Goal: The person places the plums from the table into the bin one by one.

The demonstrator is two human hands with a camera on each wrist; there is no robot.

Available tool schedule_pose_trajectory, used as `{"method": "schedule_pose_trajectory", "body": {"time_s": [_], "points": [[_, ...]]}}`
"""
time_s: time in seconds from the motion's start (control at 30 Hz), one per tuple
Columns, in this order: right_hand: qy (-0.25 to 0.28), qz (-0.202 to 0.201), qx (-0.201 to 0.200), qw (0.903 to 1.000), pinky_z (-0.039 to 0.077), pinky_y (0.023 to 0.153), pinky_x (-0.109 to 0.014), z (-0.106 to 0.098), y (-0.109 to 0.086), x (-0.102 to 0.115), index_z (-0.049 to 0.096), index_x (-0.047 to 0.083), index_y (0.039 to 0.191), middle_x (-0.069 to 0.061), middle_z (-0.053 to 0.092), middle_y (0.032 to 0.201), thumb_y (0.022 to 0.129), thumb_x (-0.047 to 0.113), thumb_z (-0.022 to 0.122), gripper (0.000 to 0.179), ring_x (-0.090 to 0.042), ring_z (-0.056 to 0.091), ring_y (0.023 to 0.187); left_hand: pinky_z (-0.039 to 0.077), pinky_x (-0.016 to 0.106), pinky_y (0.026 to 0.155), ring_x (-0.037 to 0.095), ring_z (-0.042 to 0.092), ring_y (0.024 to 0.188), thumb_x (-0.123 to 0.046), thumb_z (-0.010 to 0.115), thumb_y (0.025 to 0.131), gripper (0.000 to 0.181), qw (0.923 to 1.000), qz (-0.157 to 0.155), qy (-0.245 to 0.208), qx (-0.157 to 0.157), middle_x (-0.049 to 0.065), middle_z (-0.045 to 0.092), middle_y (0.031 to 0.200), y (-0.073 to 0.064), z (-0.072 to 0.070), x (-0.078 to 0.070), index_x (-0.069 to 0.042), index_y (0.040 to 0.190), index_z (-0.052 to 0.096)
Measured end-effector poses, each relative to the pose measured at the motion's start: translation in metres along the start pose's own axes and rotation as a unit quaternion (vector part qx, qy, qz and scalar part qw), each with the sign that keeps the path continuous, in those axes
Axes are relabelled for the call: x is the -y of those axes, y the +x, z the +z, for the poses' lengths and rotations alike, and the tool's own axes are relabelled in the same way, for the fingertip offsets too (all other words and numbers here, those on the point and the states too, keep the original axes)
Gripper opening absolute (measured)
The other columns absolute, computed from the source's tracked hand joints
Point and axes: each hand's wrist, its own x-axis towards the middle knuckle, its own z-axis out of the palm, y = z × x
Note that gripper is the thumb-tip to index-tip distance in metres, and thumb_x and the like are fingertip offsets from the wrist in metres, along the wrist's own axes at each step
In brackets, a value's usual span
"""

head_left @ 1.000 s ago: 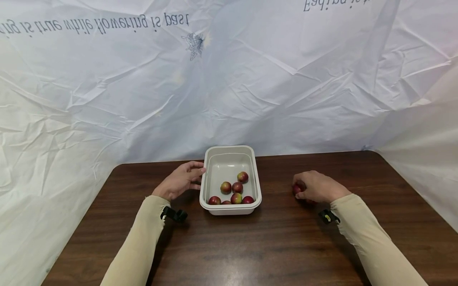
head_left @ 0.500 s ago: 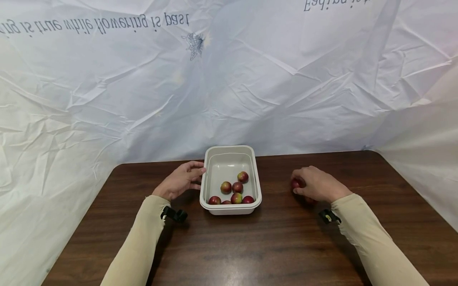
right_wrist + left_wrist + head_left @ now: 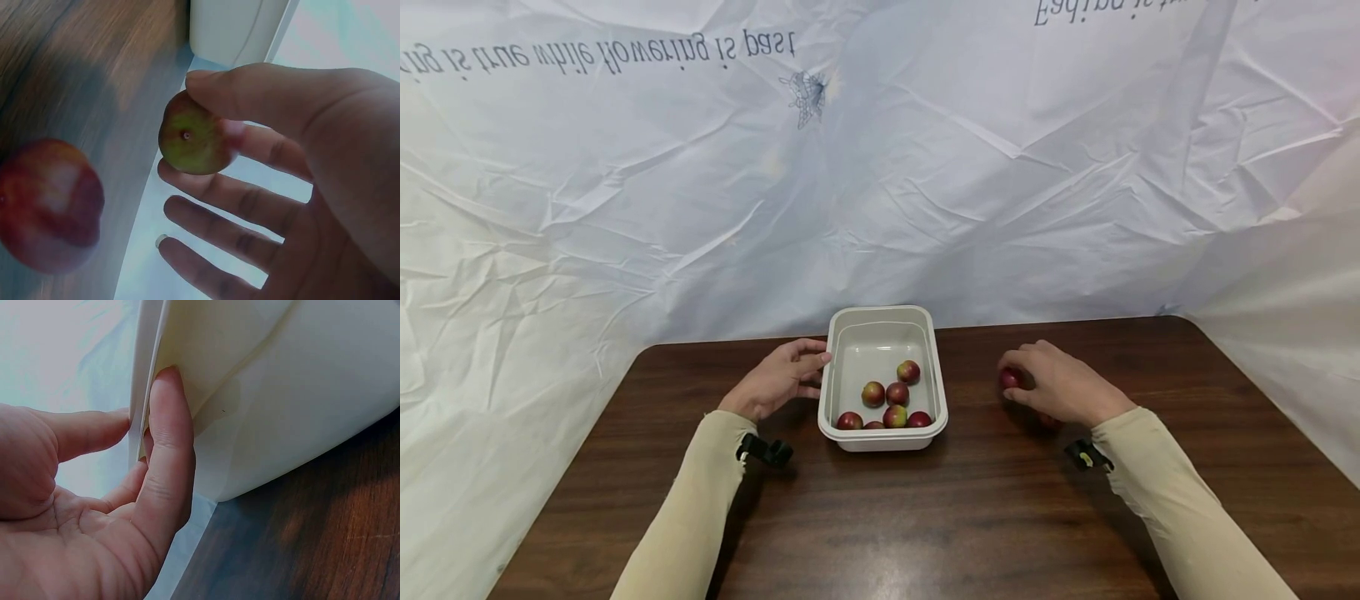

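A pale grey plastic container [image 3: 883,435] stands on the table with several red and yellow-green plums [image 3: 897,393] inside. At its left side my left hand [image 3: 778,379] pinches the rim, thumb on one face and fingers against the outer wall [image 3: 281,400] in the left wrist view. Off to the right, my right hand [image 3: 1063,385] holds a plum [image 3: 194,134] between thumb and fingers, the other fingers spread out behind it. A second plum [image 3: 50,206] rests on the table beneath that hand, mostly hidden in the head view.
The dark wooden table [image 3: 880,533] carries everything. Behind it hangs a creased white cloth [image 3: 880,192] with printed lettering, close to the container's far end. A stretch of table lies between the container and my right hand.
My right hand has shifted slightly left and away from me, carrying the plum, which shows more now. The left hand and container stay put.
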Motion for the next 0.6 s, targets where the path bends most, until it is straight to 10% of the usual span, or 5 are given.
{"method": "schedule_pose_trajectory", "body": {"time_s": [0.6], "points": [[-0.009,-0.035,-0.070,0.9969,0.054,0.081,-0.042,0.004,0.003,0.012,0.070,0.013,0.120,-0.002,0.067,0.106,0.091,0.025,0.078,0.033,-0.021,0.057,0.101,0.061,0.039,0.088,0.027,0.067,0.112,-0.024,0.050,0.109,0.047,0.9999,0.009,0.004,0.005,0.026,0.054,0.142,0.000,0.000,0.000,0.001,0.148,0.039]]}}
